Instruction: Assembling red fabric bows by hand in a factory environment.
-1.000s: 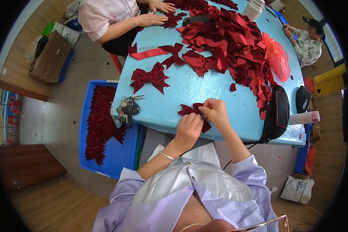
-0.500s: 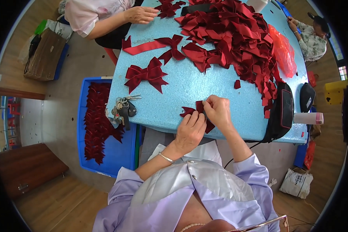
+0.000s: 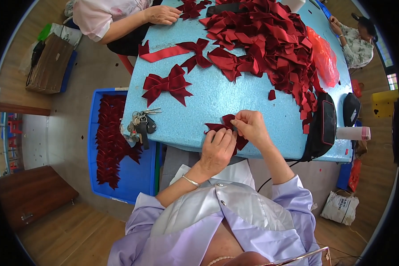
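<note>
A dark red velvet bow (image 3: 216, 126) is between my two hands at the near edge of the light blue table (image 3: 181, 128). My left hand (image 3: 218, 150) presses its fingers onto the bow's near side, partly hiding it. With thumb and fingertips, my right hand (image 3: 250, 127) pinches the loop on its far side. One tail sticks out to the left, another shows beneath my right hand. A finished-looking bow (image 3: 167, 85) lies flat farther left, and beyond it a loose ribbon strip (image 3: 164, 53) runs up to another bow (image 3: 197, 54).
A large heap of red bows (image 3: 270, 40) covers the table's far middle, beside a red plastic bag (image 3: 322, 60). Keys (image 3: 142, 124) lie at the left edge. A blue crate (image 3: 139, 177) holds stacked bows. A black case (image 3: 324, 124) stands right. Co-worker's hand (image 3: 163, 15) rests far left.
The loop under my right fingertips has tilted and changed shape slightly. Both hands have stayed nearly in place, still on the bow.
</note>
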